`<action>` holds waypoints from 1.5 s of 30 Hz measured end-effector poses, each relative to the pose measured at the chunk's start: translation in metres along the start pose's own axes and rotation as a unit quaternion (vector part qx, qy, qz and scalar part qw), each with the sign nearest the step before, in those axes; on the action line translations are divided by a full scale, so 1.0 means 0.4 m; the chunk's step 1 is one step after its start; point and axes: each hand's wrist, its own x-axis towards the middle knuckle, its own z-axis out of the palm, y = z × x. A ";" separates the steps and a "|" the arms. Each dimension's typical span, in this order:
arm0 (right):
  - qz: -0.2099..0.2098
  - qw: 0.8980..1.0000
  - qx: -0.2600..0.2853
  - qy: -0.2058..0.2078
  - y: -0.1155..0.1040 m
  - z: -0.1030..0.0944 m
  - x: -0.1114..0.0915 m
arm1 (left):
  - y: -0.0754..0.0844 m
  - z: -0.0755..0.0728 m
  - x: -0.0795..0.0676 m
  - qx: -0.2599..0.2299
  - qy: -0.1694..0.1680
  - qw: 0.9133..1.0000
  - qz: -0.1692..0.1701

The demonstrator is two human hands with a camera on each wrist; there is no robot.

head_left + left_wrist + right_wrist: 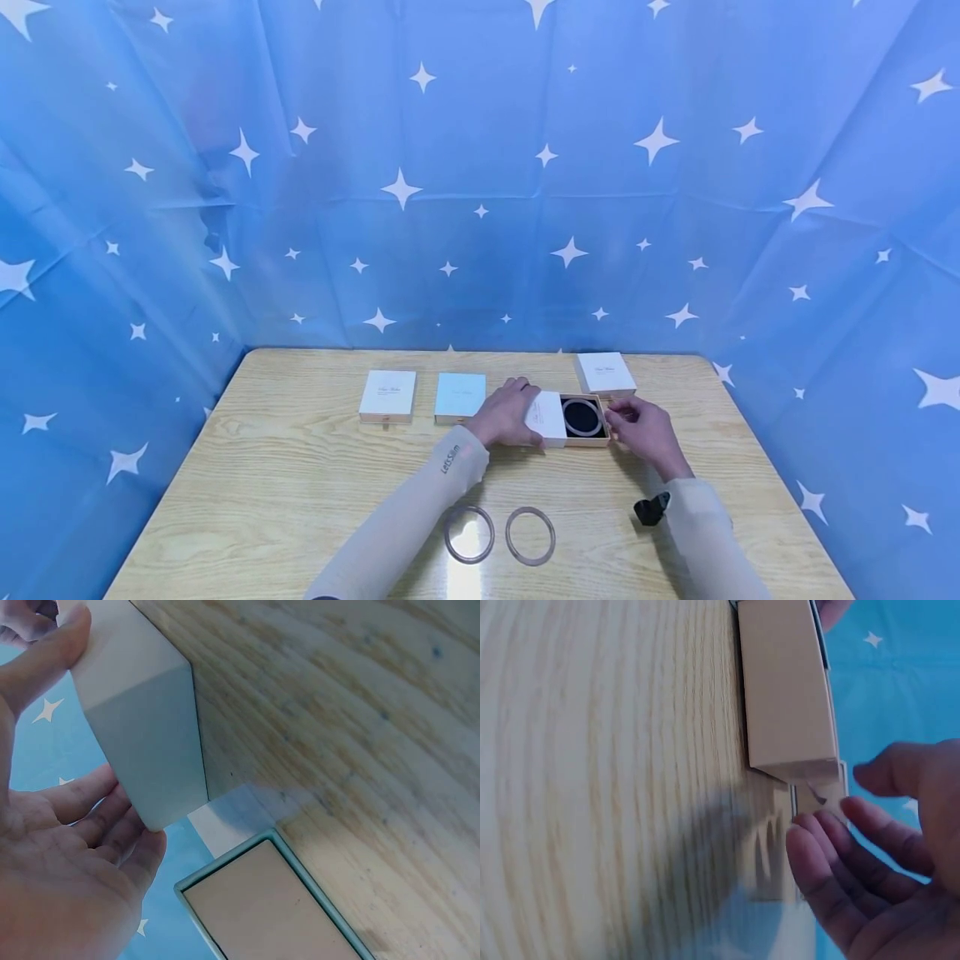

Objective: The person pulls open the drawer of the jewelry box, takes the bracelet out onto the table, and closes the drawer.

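Note:
A white slide-out box (546,417) lies on the table with its tan drawer (588,443) pulled partly out to the right. Inside the drawer, a pale bangle (583,418) rests on a black pad. My left hand (510,414) grips the white sleeve, thumb on the near side and fingers on the far side; the left wrist view shows this sleeve (146,742) from its closed end. Just off the drawer's outer end is my right hand (643,429), thumb and fingers spread apart beside a small pull tab (817,795), nothing between them.
Two bangles, one on the left (469,534) and one on the right (530,536), lie near the front. Behind stand a white box (387,393), a light blue box (461,395) and another white box (606,372). A starry blue curtain (480,167) surrounds the table.

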 end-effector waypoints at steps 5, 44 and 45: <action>-0.065 0.997 -0.037 0.009 -0.025 -0.003 -0.009 | 0.000 -0.001 0.002 -0.003 0.000 1.000 -0.002; -0.214 0.944 -0.242 -0.070 -0.148 0.053 0.012 | 0.000 -0.005 -0.002 -0.011 0.000 1.000 0.001; -0.212 0.943 -0.245 -0.072 -0.150 0.053 0.013 | 0.001 -0.004 -0.002 -0.012 0.001 1.000 0.002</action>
